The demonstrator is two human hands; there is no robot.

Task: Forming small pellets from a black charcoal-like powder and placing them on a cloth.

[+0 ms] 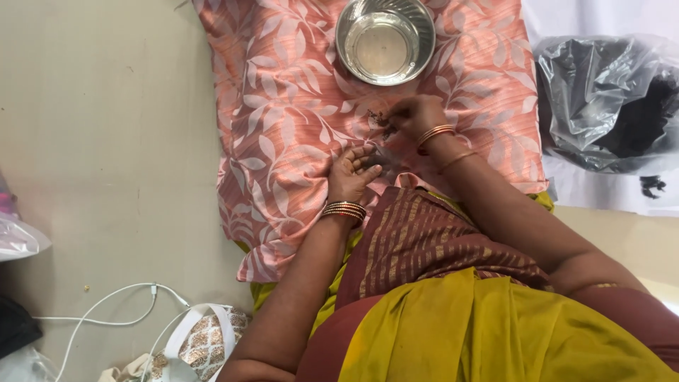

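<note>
Dark, crumbly tuft of fibre on the pink leaf-print cloth, just below the steel bowl; pinched by right hand, fingertips closed on it; left hand half-curled beside, pressing the cloth, grasping nothing visible; likely light, soft, easily shed; best taken by gentle fingertip pinch; black plastic bag well apart.

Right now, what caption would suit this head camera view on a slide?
Two hands, left and right, pick at a small dark clump on a pink leaf-print pillow below a steel bowl.
</note>
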